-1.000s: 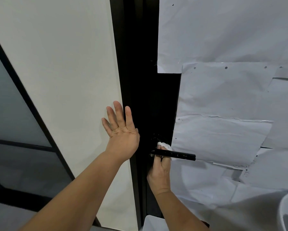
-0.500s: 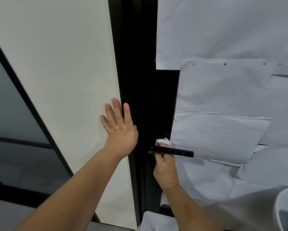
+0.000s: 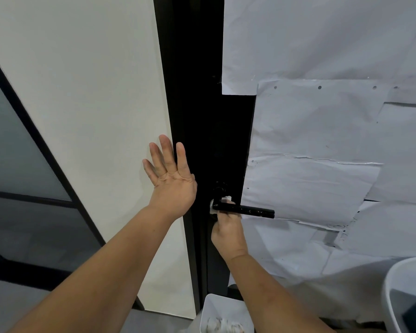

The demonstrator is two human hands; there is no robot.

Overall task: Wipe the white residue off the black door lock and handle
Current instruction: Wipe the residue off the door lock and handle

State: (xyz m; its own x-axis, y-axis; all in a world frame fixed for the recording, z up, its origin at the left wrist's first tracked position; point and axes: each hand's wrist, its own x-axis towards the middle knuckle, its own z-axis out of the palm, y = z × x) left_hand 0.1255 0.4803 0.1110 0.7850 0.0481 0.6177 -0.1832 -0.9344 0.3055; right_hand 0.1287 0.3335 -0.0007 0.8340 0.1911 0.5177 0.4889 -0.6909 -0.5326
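A black lever handle sticks out to the right from the black door, with the round black lock just above its pivot. My right hand reaches up from below and holds a white wipe against the handle's pivot end; white bits of the wipe show above and left of the bar. My left hand lies flat, fingers straight and spread, against the door frame edge and the cream wall left of the lock.
White paper sheets cover the door to the right of the handle. A small white bin with crumpled wipes stands below on the floor. A larger white container sits at the bottom right. A dark glass panel is on the left.
My right hand has shifted the wipe left along the handle to the pivot end, so white now shows left of the bar. My left hand stays flat in place.
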